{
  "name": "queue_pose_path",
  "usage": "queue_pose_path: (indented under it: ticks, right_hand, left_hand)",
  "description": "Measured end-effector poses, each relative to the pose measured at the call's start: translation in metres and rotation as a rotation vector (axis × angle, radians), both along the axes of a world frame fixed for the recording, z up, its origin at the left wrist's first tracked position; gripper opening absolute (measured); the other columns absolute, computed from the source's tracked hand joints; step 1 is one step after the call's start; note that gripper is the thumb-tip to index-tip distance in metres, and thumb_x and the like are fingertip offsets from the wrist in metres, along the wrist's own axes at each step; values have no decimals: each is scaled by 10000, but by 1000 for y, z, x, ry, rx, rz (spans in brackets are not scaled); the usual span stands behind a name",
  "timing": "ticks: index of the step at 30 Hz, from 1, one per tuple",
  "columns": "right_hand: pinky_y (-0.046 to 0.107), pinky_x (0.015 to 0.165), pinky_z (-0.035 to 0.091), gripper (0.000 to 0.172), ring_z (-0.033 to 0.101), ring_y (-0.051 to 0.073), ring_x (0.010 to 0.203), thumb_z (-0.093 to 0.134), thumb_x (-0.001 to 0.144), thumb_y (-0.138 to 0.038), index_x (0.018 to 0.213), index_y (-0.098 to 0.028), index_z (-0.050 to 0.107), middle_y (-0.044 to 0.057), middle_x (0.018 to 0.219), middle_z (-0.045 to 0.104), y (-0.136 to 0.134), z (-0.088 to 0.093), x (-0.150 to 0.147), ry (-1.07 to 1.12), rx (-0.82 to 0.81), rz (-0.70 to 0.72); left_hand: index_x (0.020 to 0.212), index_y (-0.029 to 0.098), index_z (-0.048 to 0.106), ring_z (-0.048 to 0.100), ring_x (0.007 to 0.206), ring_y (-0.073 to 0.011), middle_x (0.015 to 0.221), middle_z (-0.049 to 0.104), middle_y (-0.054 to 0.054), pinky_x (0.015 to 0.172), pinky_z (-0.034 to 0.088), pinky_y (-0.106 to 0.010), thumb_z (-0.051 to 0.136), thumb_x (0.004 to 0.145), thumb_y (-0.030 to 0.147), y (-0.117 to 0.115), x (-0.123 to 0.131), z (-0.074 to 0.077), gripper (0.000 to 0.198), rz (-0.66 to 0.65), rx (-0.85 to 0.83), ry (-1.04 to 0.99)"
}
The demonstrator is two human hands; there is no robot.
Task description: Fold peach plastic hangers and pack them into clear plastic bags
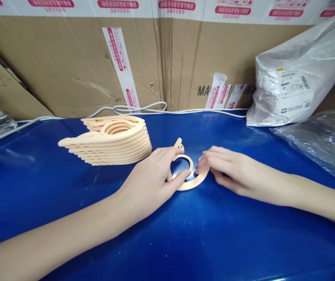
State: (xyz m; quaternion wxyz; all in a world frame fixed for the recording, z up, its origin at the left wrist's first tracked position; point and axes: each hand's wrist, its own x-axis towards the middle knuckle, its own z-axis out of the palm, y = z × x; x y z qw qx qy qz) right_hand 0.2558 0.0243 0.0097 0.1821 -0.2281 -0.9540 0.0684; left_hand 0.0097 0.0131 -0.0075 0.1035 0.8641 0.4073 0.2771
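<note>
A cream-coloured flat curved piece (pixel 195 183) with a round ring in its middle lies on the blue table. My left hand (pixel 152 177) grips its left side, the thumb across the lower edge of the ring and the fingers beyond it. A narrow tip with small dark holes sticks out past those fingers. On the right, my right hand (pixel 228 168) has its fingers bent together at the end of the piece's curved arm. Left of the hands, a stack of similar cream pieces (pixel 114 150) lies layered, its rings lined up.
Behind the blue table (pixel 167 242) stand large cardboard boxes (pixel 76 62) with red-and-white tape. A white cable (pixel 196 111) runs along their foot. At the right back are a labelled white plastic bag (pixel 284 86) and clear plastic wrap (pixel 322 142).
</note>
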Motion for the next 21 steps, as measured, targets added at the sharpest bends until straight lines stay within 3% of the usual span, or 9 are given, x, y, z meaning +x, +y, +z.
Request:
queue_pose_path:
  ticks: [4, 6, 9, 13, 16, 21]
  right_hand:
    - [325, 845, 498, 215, 582, 201, 992, 464, 949, -61, 1106, -159, 573, 94, 1069, 629, 14, -5, 7, 28, 118, -133]
    - [330, 773, 497, 155, 601, 203, 906, 472, 962, -114, 1045, -154, 597, 89, 1001, 637, 13, -4, 7, 5, 161, -175]
    - [329, 686, 470, 165, 587, 187, 760, 460, 946, -126, 933, -163, 619, 59, 877, 640, 5, -1, 3, -58, 169, -147]
    - [351, 764, 481, 207, 599, 200, 827, 440, 951, -137, 949, -154, 646, 88, 955, 671, -4, 1, 0, -77, 141, -122]
    - [366, 775, 474, 233, 583, 208, 829, 407, 947, -143, 948, -156, 639, 97, 945, 668, -3, 2, 1, -89, 123, -115]
    - [379, 738, 458, 190, 566, 214, 793, 383, 938, -157, 903, -171, 569, 89, 890, 631, -1, 3, 1, -60, 96, -145]
  left_hand:
    - [1270, 119, 604, 626, 1199, -234, 1274, 682, -99, 1014, 537, -426, 433, 1016, 221, 0, -2, 4, 323, -66, 32, 40]
    - [1234, 110, 630, 630, 1180, -251, 1258, 691, -101, 1002, 539, -445, 370, 1001, 154, 0, -5, 6, 352, -109, 81, 104]
    - [1183, 81, 654, 636, 1145, -279, 1251, 692, -119, 963, 554, -433, 369, 933, 57, -1, -9, 8, 380, -176, 222, 263]
    - [1274, 100, 581, 635, 1089, -237, 1218, 691, -81, 921, 561, -353, 352, 841, -75, -1, -13, 10, 520, -186, 263, 344]
    - [1317, 139, 526, 638, 1024, -221, 1184, 685, -64, 874, 563, -344, 372, 918, -33, 3, -15, 12, 461, -211, 247, 334]
    - [1280, 148, 531, 615, 1120, -251, 1253, 656, -78, 971, 525, -402, 582, 947, 98, 9, -13, 17, 340, -225, 269, 300]
